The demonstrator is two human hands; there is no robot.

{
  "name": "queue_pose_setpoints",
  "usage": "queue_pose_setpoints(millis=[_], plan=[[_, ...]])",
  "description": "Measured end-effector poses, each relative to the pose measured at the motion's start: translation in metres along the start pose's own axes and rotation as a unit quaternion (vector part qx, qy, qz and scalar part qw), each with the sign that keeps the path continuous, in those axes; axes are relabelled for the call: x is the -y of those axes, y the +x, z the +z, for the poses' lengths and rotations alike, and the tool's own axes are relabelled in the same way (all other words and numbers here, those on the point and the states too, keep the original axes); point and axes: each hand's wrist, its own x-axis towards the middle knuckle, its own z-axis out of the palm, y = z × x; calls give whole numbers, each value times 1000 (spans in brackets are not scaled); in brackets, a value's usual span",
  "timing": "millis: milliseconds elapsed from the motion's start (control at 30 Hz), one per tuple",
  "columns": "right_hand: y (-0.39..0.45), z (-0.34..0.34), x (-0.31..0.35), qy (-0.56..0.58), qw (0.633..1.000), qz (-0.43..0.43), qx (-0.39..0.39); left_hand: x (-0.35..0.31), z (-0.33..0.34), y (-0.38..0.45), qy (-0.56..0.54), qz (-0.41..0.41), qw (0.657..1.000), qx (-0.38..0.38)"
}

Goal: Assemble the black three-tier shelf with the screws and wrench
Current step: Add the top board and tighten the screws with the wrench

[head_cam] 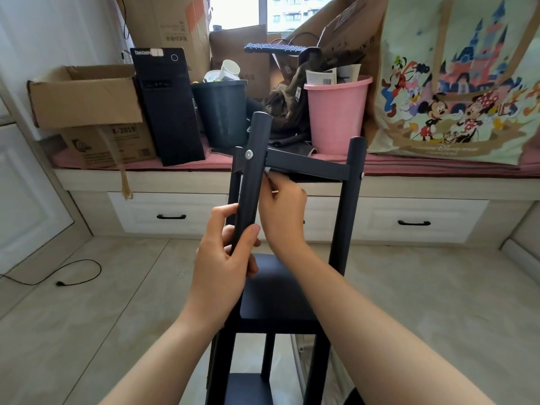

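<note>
The black three-tier shelf stands tilted on the floor in front of me, its top board far, middle board and bottom board lower down. My left hand grips the near left black post. A silver screw sits in that post at the top board's level. My right hand reaches behind the post under the top board and pinches a small silver wrench, mostly hidden by fingers. Another screw shows in the right post.
A low window bench with drawers runs across behind the shelf, loaded with cardboard boxes, a black computer tower, a dark bin, a pink bucket and a large printed bag. A black cable lies on the floor at left.
</note>
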Motion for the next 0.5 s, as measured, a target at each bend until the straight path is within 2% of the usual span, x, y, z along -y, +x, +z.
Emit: queue_pose_setpoints(millis=[167,300,367,500], plan=[[2,10,-5,27,999,-17,-38,-2,0,-1,2,-1,1000,3],[2,10,-4,28,999,-22,-34,-1,-1,-1,10,-5,1000,-10],[1,4,-2,19,1000,-18,-3,0,-2,0,17,-6,1000,-15],[-8,-15,1,-13,990,62,123,1,-6,3,20,-12,1000,-20]])
